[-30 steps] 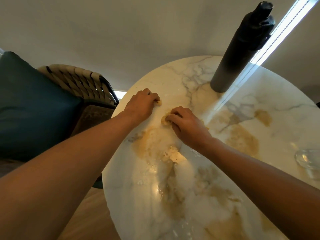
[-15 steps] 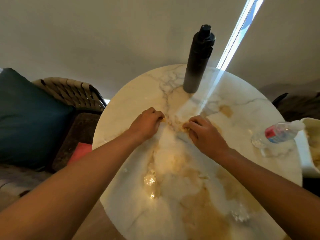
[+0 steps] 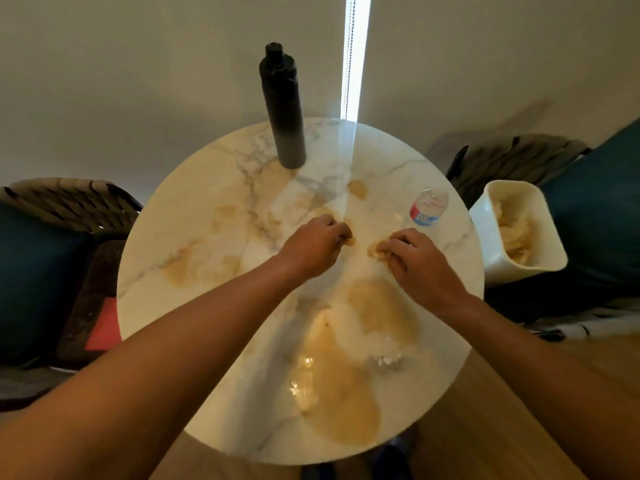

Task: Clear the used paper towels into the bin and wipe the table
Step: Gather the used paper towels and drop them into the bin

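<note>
Table: round marble top, smeared with tan wet patches.
Left hand: fingers curled, pinching a scrap of soggy paper towel at mid-table.
Right hand: fingers curled on another wad, just beside the first.
Bin: white, at the table's right edge, holding used towels.
Water bottle: red-and-blue label, writing too blurred to read.
Black flask: upright at the far edge.

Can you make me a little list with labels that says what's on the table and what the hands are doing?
Table: round white marble table, brown wet patches
Left hand: pinches a soggy tan paper scrap
Right hand: grips a soggy tan paper wad
Far side: tall black bottle, upright
Right side: small clear plastic water bottle
Bin: white bin beside the table, used towels inside
</note>
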`<state>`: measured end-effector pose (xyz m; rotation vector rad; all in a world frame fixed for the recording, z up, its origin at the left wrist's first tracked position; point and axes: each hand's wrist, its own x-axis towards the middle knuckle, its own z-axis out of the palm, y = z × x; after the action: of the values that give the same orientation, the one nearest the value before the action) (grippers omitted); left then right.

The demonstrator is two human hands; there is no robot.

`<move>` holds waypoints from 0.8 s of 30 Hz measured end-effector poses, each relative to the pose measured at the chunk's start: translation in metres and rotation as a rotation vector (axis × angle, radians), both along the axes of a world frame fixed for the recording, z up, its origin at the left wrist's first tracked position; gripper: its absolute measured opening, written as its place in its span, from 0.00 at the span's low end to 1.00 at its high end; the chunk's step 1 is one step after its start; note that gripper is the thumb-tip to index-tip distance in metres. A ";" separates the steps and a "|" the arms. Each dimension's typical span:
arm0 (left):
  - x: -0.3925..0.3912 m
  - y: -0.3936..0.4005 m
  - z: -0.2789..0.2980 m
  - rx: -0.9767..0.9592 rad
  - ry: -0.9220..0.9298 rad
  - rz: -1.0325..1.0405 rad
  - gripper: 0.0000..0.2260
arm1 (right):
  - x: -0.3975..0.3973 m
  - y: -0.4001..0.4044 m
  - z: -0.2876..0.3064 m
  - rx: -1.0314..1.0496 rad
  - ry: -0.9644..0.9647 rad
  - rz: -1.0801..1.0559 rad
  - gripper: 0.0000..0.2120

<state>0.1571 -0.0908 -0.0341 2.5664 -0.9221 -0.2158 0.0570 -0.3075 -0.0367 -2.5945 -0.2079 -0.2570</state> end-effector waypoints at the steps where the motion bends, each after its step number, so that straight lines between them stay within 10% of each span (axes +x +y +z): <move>1: -0.004 -0.014 0.000 0.001 -0.002 -0.017 0.10 | -0.007 -0.011 -0.001 0.006 0.011 -0.012 0.08; 24: -0.040 -0.313 -0.012 -0.014 0.238 -0.151 0.09 | -0.059 -0.269 -0.005 0.122 0.181 -0.370 0.11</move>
<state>0.1171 -0.4038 -0.0465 2.3940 -1.0203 -0.5434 -0.0024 -0.5761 -0.0412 -2.5009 0.3447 -0.1573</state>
